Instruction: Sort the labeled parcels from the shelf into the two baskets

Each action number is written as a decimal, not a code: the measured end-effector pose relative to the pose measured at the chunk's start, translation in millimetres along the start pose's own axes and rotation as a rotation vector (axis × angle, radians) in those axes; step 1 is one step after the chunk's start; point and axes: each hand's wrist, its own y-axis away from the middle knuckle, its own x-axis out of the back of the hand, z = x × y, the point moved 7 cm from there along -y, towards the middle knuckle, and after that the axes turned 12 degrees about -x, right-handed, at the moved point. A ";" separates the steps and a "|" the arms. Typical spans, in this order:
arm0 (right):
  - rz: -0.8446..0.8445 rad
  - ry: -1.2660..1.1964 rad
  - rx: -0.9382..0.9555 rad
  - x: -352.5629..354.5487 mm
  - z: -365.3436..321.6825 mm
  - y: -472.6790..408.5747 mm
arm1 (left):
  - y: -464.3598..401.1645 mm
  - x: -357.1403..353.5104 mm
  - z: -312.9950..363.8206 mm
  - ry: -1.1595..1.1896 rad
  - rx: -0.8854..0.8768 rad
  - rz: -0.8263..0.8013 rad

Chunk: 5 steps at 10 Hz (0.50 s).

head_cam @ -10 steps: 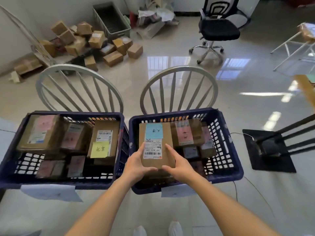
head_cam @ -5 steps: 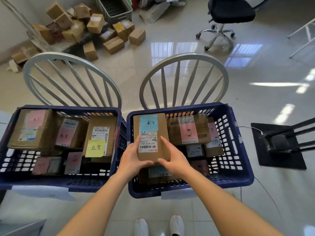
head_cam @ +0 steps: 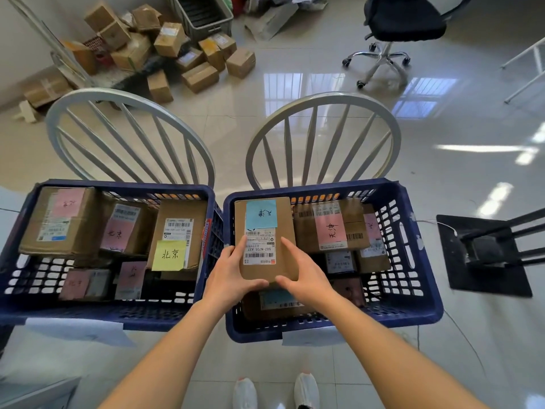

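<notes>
Since the earlier frame, both hands have carried the parcel (head_cam: 265, 240) slightly farther into the right basket (head_cam: 413, 290). Left hand (head_cam: 228, 276) and right hand (head_cam: 305, 274) grip its near sides. Beside it, the left basket (head_cam: 97, 311) holds other parcels.

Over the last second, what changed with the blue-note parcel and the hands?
Little: the blue-note parcel sank slightly deeper into the right basket. Left hand and right hand still grip its near end. Nothing released; parcels in the left basket stayed put. Most apparent shift is head-camera motion.
</notes>
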 end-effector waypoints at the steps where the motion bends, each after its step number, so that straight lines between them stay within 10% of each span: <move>1: 0.002 0.006 -0.020 -4.0 0.8 3.9 | 4.1 -0.3 1.5 -0.029 0.010 -0.016; 5: 0.061 0.118 -0.060 9.1 9.9 37.0 | 30.8 22.8 22.7 -0.134 -0.046 0.017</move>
